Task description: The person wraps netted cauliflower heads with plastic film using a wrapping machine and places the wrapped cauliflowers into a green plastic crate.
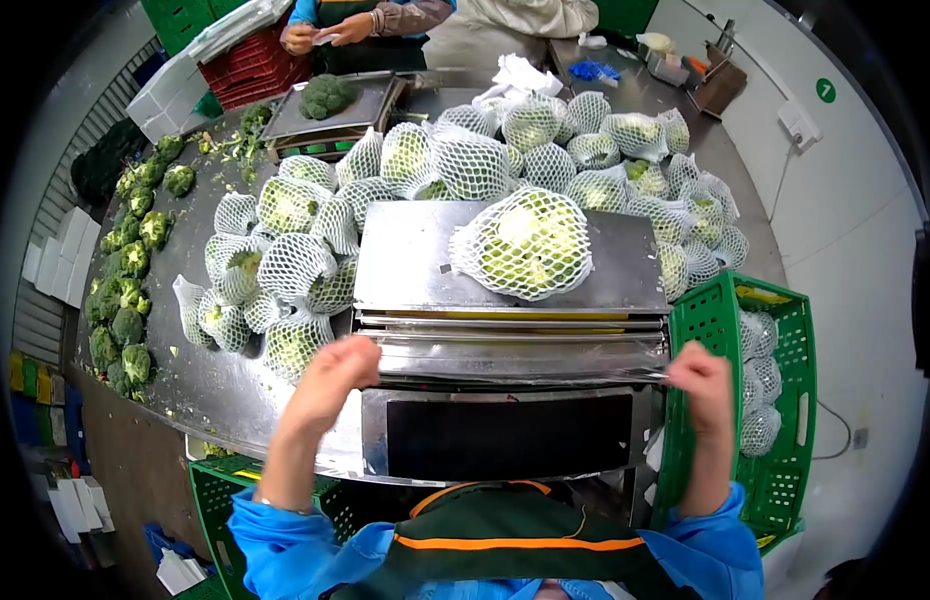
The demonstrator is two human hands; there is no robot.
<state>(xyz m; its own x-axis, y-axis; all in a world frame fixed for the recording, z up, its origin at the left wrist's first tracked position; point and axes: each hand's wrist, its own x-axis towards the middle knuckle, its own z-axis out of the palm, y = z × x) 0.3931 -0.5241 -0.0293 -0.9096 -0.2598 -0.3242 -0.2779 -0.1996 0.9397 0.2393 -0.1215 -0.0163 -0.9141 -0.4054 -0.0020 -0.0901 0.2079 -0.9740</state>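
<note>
A strip of clear plastic film (525, 372) is drawn across the front of the steel wrapping machine (405, 260). At its left end my left hand (335, 378) is closed in a pinch on the film. My right hand (703, 378) grips the opposite end, close to the green crate. Beyond the rollers, a pale green vegetable head in a white foam net (528, 245) lies on the machine's flat top, touched by neither hand. Below the film is a dark flat plate (510, 437) at the machine's front.
Many net-covered heads (295, 265) crowd around the machine. Bare broccoli (135, 260) lines the table's left edge. A green crate (730, 330) with netted heads stands at right. Behind, a broccoli head (326, 97) sits on a scale (360, 110), near a co-worker's hands (335, 32).
</note>
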